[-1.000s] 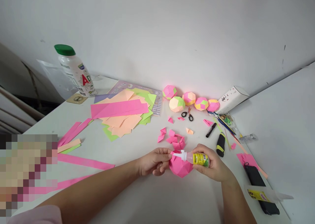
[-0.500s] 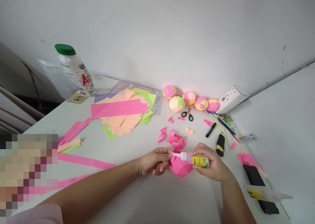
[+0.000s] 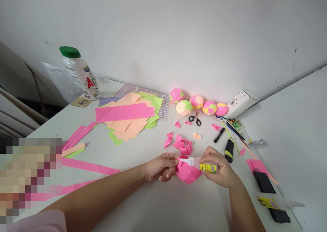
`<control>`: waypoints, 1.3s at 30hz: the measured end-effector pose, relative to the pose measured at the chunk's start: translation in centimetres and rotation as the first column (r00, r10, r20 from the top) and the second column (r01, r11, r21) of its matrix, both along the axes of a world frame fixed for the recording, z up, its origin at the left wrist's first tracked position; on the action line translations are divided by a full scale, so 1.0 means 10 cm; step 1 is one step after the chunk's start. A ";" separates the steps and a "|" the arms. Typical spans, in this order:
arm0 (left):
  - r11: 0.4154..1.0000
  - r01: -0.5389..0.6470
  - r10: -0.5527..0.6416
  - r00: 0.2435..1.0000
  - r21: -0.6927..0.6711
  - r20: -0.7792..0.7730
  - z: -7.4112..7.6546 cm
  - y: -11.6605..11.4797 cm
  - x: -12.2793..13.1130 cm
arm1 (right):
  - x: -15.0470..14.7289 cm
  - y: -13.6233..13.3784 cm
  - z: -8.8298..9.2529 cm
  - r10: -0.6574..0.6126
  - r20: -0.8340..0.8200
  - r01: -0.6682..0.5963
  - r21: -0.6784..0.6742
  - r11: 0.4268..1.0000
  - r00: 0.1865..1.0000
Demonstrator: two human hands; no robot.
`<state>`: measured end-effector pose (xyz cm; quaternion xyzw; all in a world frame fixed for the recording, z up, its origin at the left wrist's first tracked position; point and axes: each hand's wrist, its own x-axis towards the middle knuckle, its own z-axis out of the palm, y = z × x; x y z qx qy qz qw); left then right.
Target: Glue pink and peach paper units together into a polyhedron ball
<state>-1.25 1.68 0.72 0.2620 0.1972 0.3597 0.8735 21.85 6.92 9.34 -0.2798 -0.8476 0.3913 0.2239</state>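
Pinched at its left upper edge by my left hand (image 3: pixel 163 166) is a pink folded-paper ball (image 3: pixel 188 173). My right hand (image 3: pixel 219 167) is closed round a small glue bottle (image 3: pixel 208 167) with a yellow label, tipped nearly level. Its white nozzle points left over the top of the ball, close to my left fingertips; whether the tip touches the paper I cannot tell. Just behind the ball lie several folded pink paper pieces (image 3: pixel 186 147), with a single peach piece (image 3: pixel 197 136) to their right.
Small scissors (image 3: pixel 196 119) lie before several finished paper balls (image 3: pixel 184 108) along the wall. A paper stack (image 3: pixel 127 123) and a white bottle (image 3: pixel 83 77) stand left; pink strips (image 3: pixel 92 166) lie nearer. To the right are a cutter (image 3: pixel 229 150), a marker (image 3: pixel 219 135) and another glue bottle (image 3: pixel 270 202).
The view has shifted very slightly. Both hands, the ball and the glue bottle stay in nearly the same place, with my right fingers a touch higher on the bottle.
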 end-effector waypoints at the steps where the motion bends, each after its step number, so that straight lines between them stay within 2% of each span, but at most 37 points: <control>1: 1.000 0.001 -0.001 1.000 0.003 0.000 0.00 0.00 0.00 | 0.00 0.00 0.00 0.003 -0.007 -0.003 0.004 1.000 1.000; 16: 1.000 -0.001 0.001 1.000 0.019 -0.013 0.01 -0.01 0.01 | 0.02 0.00 -0.02 0.013 -0.032 -0.012 0.019 1.000 0.999; 21: 1.000 -0.015 0.016 1.000 0.025 -0.003 -0.02 -0.02 0.01 | 0.03 0.02 -0.01 -0.079 -0.080 0.081 0.029 0.996 0.994; 23: 1.000 -0.018 0.018 1.000 0.024 0.000 -0.03 -0.02 0.01 | 0.04 0.03 -0.04 -0.162 -0.166 0.158 -0.043 0.987 0.973; 25: 1.000 -0.014 0.015 1.000 0.022 -0.016 -0.03 -0.02 0.01 | 0.04 0.03 -0.08 -0.258 -0.283 0.208 -0.196 0.958 0.924; 27: 1.000 -0.010 0.011 0.999 0.023 -0.038 -0.03 -0.02 0.01 | 0.03 0.03 -0.12 -0.333 -0.379 0.200 -0.349 0.915 0.863; 29: 1.000 -0.011 0.012 0.999 0.028 -0.044 -0.02 -0.03 0.01 | 0.01 0.03 -0.15 -0.368 -0.425 0.169 -0.437 0.884 0.827; 33: 0.999 -0.018 0.020 0.999 0.046 -0.037 -0.02 -0.03 0.02 | -0.05 0.00 -0.19 -0.368 -0.390 0.155 -0.479 0.864 0.844; 36: 0.998 -0.019 0.020 0.999 0.057 -0.032 -0.03 -0.03 0.02 | -0.06 -0.01 -0.23 -0.392 -0.329 0.223 -0.449 0.866 0.859; 39: 0.998 -0.019 0.021 0.999 0.061 -0.031 -0.03 -0.03 0.02 | -0.05 0.00 -0.26 -0.456 -0.268 0.312 -0.442 0.841 0.849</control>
